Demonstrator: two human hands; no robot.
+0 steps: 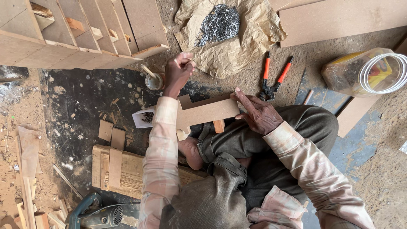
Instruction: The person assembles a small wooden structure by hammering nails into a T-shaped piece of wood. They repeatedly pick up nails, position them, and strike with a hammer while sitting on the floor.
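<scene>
I see left fingers (181,63) curled tight, pinching something small, too small to tell what, just right of small glue jar (154,81) with stick in it. Left hand (178,73) raised over floor, far of board. Right fingers (243,98) spread flat, pressing right end of board (207,112); right hand (258,113) resting on it above knee. Board lies across lap, small wood block (218,125) under it. Pincers (273,78) with orange handles just far of right hand. Pile of nails (220,23) on crumpled paper (258,34) farther off. Plastic jar (366,72) far right.
</scene>
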